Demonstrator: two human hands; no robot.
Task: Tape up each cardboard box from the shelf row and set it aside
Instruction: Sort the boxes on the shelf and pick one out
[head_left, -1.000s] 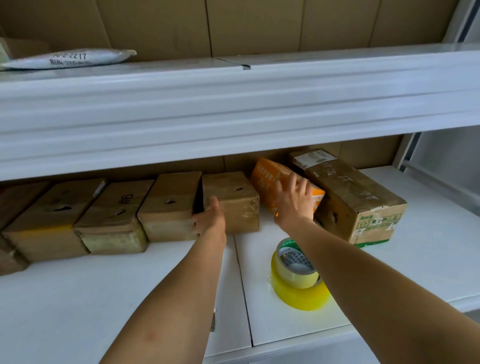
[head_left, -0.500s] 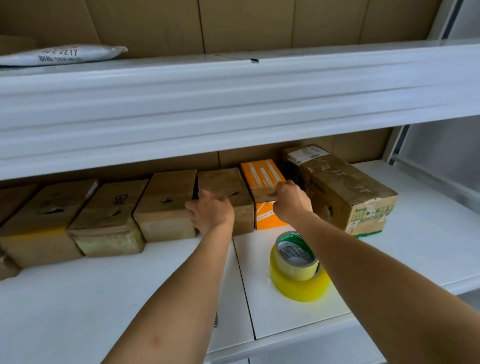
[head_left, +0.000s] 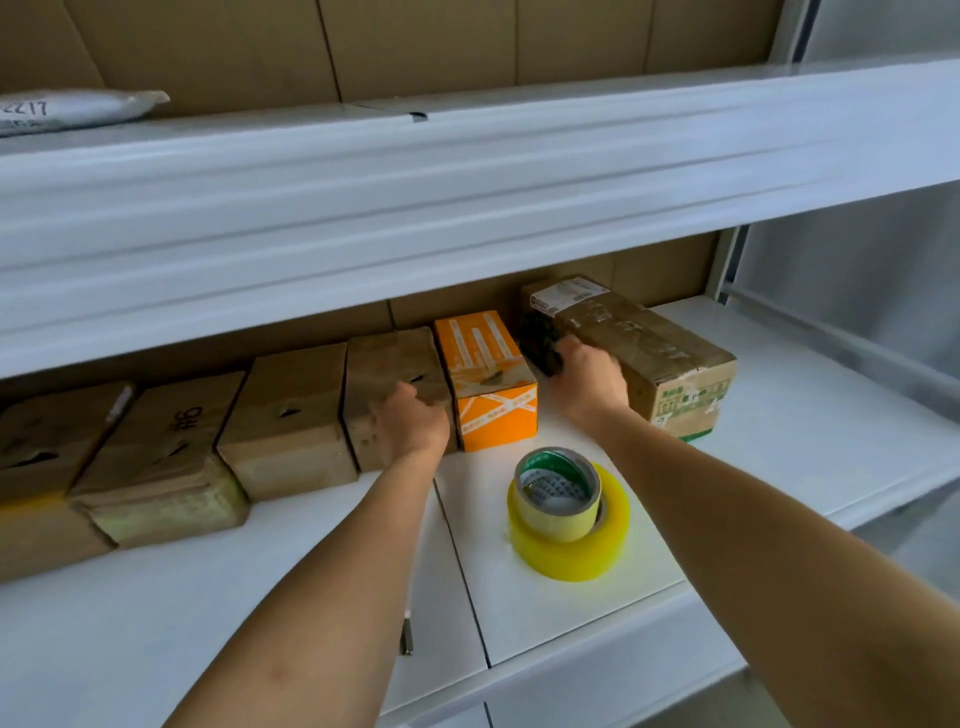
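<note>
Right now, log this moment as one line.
left hand: on brown box | right hand: at large taped box | orange box: between hands | tape rolls: untouched

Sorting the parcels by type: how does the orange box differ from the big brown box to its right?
The orange box is small, bright and white-striped; the big brown box is larger, dull, with a white label. The orange one stands in the row, the brown one apart and angled. Both sit closed.

Row of brown cardboard boxes (head_left: 291, 415) on lower white shelf (head_left: 805, 395), side by side against the back. Orange box (head_left: 488, 379) with white strapping print stands at row's right end. Larger taped brown box (head_left: 649, 353), label on top, lies angled just right of it. Two tape rolls (head_left: 566, 514) stacked in front.
</note>
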